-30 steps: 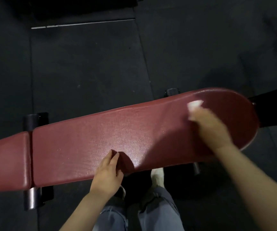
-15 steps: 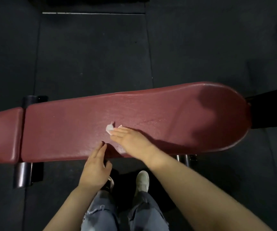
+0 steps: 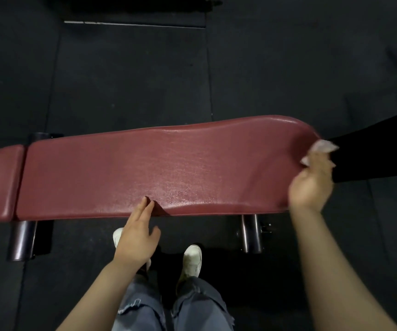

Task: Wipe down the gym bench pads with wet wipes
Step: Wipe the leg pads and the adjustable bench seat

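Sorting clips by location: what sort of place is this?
Most likely a gym: a padded red bench on steel legs stands on dark rubber floor mats.

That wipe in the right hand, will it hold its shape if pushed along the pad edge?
Probably not. The wipe looks crumpled and limp, its corners flopping past the right hand. It seems light, likely bunching against the long pad unless pressed flat.

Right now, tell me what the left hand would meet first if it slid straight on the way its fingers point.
The left hand rests with straight fingers on the near edge of the long red pad. Going straight on, it would cross bare pad only, then probably pass over the far edge above the dark floor.
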`<control>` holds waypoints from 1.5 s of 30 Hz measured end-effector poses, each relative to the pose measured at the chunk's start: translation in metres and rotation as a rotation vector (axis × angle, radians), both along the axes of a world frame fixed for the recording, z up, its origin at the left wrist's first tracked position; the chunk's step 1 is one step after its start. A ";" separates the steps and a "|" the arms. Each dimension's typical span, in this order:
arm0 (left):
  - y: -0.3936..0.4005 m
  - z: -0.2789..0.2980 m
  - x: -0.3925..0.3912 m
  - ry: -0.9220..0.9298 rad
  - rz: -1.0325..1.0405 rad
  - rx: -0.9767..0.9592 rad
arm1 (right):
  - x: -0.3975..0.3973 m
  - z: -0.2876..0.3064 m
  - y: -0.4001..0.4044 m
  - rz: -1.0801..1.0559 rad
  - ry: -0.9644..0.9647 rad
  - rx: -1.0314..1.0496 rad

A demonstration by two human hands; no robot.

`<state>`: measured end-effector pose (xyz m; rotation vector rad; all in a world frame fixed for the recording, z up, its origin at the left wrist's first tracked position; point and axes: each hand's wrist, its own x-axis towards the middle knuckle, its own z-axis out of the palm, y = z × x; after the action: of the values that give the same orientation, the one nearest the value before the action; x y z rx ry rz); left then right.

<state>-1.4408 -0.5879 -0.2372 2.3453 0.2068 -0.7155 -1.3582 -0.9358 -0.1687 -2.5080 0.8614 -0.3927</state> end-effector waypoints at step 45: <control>0.018 -0.002 -0.010 0.014 0.052 -0.082 | 0.007 -0.069 0.196 1.571 0.384 -0.047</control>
<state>-1.4511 -0.5699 -0.2394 2.2497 0.2391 -0.7020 -1.3516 -0.7400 -0.2376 -2.4735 -1.0928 0.5970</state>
